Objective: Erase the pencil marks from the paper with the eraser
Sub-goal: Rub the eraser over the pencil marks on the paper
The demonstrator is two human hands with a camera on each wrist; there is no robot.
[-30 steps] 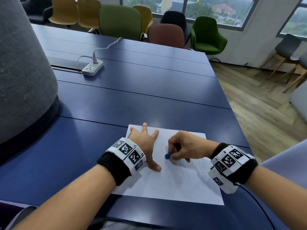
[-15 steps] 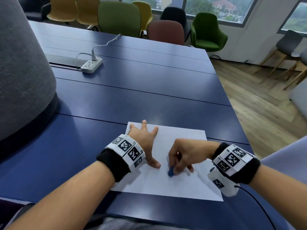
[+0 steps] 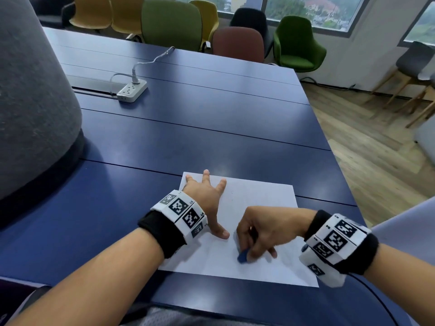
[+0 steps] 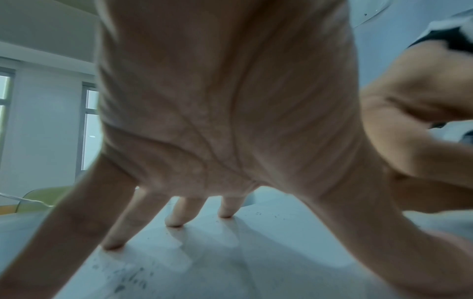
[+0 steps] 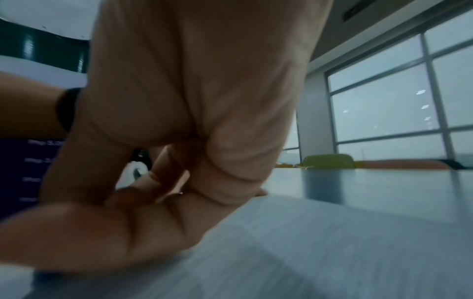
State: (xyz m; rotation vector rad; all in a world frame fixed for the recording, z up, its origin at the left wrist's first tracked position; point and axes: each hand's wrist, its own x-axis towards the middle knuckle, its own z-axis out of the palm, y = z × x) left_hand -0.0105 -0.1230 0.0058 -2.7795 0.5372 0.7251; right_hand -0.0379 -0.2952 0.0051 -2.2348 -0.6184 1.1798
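**Rubbing stroke near the front part of the sheet**

Here the large blue table (image 3: 211, 128) carries everything, with a white power strip (image 3: 132, 90) far from the work and a row of chairs (image 3: 173, 25) behind the far edge. Near the person lies the white paper (image 3: 259, 198), flat on the table. The left hand (image 3: 207, 201) rests on the sheet with fingers spread and straight, holding nothing; from the left wrist view its fingertips (image 4: 174, 221) press the paper, and small dark crumbs or marks (image 4: 130, 279) show under the palm. The right hand (image 3: 261, 231) has its fingers curled down and pinches the small blue eraser (image 3: 242, 257), whose tip touches the paper in the lower middle of the sheet, just beside the left thumb. The right wrist view is blurred and the eraser is hidden there.

I judge that the rubbing step itself is in hand, not the start or the end. Faint marks are too small to see in the head view, so how much is left I cannot tell. The next move probably calls for short strokes with firm pressure, while the left hand holds the sheet so that it does not slide or wrinkle.
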